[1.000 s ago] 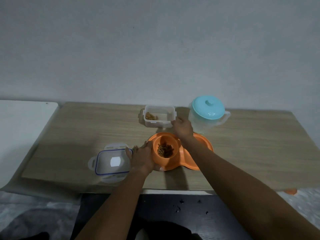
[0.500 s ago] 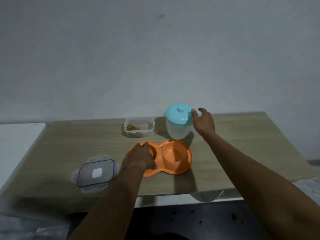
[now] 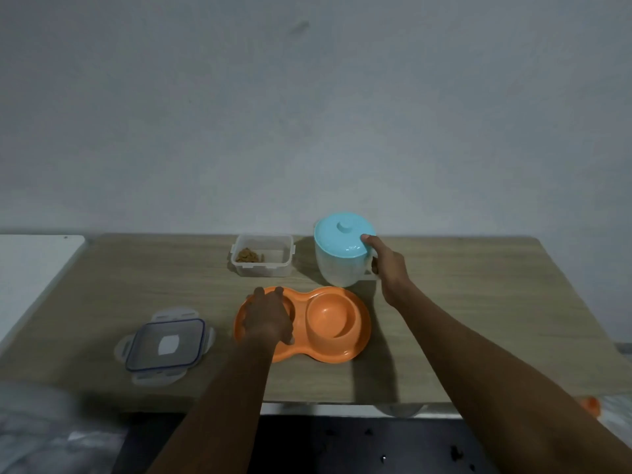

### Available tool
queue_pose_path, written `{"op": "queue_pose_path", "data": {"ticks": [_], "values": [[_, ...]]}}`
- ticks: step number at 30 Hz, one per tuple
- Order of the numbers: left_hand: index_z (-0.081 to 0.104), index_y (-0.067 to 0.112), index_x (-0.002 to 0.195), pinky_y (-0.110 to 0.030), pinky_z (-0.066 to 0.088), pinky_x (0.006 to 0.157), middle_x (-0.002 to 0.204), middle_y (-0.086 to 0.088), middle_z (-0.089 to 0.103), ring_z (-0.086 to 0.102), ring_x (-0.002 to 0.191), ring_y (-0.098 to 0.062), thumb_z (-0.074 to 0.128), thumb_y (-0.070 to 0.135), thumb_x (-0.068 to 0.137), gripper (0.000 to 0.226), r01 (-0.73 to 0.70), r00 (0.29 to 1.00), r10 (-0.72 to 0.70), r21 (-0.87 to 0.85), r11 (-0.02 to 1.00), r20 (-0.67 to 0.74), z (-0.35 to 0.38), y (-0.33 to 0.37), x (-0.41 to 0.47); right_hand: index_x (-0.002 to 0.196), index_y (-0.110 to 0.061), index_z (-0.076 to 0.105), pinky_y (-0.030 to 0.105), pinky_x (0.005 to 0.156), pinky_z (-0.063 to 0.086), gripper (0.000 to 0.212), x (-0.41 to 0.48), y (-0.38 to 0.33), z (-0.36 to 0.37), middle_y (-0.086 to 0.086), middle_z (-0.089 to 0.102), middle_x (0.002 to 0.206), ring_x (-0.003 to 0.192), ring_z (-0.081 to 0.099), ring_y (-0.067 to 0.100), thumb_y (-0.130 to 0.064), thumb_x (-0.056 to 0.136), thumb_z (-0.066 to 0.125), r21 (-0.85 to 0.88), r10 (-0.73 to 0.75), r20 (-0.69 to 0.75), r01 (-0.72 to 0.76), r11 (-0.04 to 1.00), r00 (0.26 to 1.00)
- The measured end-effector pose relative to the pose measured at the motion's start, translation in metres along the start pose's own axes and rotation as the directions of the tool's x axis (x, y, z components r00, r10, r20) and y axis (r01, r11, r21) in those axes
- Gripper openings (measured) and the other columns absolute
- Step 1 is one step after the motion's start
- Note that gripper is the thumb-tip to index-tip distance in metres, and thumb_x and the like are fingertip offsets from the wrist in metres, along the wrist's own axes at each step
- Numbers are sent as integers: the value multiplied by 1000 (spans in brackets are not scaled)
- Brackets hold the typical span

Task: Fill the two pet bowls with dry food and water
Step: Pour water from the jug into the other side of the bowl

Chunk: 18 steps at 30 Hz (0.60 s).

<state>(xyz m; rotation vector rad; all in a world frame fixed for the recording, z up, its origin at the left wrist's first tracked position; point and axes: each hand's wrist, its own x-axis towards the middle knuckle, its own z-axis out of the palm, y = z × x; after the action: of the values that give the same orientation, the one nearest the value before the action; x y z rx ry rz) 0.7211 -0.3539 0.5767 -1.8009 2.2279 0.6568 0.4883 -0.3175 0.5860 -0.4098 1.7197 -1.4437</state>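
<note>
The right hand curls its fingers round the water jug handle, thumb on the turquoise lid. The jug is smooth plastic and probably heavy if full, so the handle is the best hold. The left hand rests relaxed over the left bowl of the orange double pet dish, just before the jug.
</note>
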Motion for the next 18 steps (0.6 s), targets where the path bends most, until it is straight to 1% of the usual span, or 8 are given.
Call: {"op": "queue_pose_path", "data": {"ticks": [2,4,6,8,11,12,15,18], "values": [[27,25,152,-52,41,107,152,-13,24,36,137,-38,94,20,52,120,22,1000,-22,-31,999,-2,0,3,-1,127,-8,66,30,70,44,62,0,2,3,4,67,107,85,58,16,-48,80,74,55,-15,-50,18,998,999],[29,25,151,-54,40,106,153,-13,23,37,137,-38,95,18,51,119,39,999,-39,-62,997,5,0,5,-1,124,-8,67,31,72,46,59,-1,-1,0,5,68,112,93,60,19,-47,80,75,60,-29,-95,35,998,995],[30,26,150,-55,40,105,152,-13,23,37,137,-39,95,17,52,118,48,999,-48,-66,997,7,1,4,-2,112,-6,71,29,64,42,50,-4,-9,-8,3,67,94,78,57,14,-43,80,77,30,-59,-99,63,998,993],[32,26,149,-55,41,105,151,-12,24,38,136,-39,94,17,52,116,52,999,-52,-69,996,0,2,4,-2,96,-4,71,27,57,37,42,-10,-16,-18,1,60,75,63,48,12,-41,80,80,-2,-91,-95,92,996,991],[31,26,150,-54,41,105,153,-12,23,36,137,-39,94,17,52,117,53,999,-53,-85,995,2,2,3,-5,78,-5,68,26,55,35,37,-20,-24,-34,2,56,68,58,44,13,-39,78,82,-35,-162,-87,159,987,983],[31,26,150,-54,41,105,153,-12,22,36,138,-39,94,18,53,117,53,999,-53,-88,995,4,1,3,-6,75,-5,67,27,55,36,38,-23,-26,-39,2,58,68,59,46,13,-39,77,83,-44,-182,-79,179,983,980],[29,25,151,-53,42,105,152,-13,23,36,137,-38,94,20,55,116,49,999,-48,-64,997,16,-1,4,-10,84,6,71,30,63,44,51,-31,-29,-52,7,68,75,64,59,13,-41,70,86,-96,-222,-36,218,971,974],[28,25,151,-53,42,105,151,-13,24,37,137,-38,93,21,56,115,51,998,-50,-48,998,24,-2,4,-12,88,12,68,36,71,48,77,-38,-28,-58,17,73,81,75,65,20,-56,56,87,-207,-228,-15,220,953,974]]}}
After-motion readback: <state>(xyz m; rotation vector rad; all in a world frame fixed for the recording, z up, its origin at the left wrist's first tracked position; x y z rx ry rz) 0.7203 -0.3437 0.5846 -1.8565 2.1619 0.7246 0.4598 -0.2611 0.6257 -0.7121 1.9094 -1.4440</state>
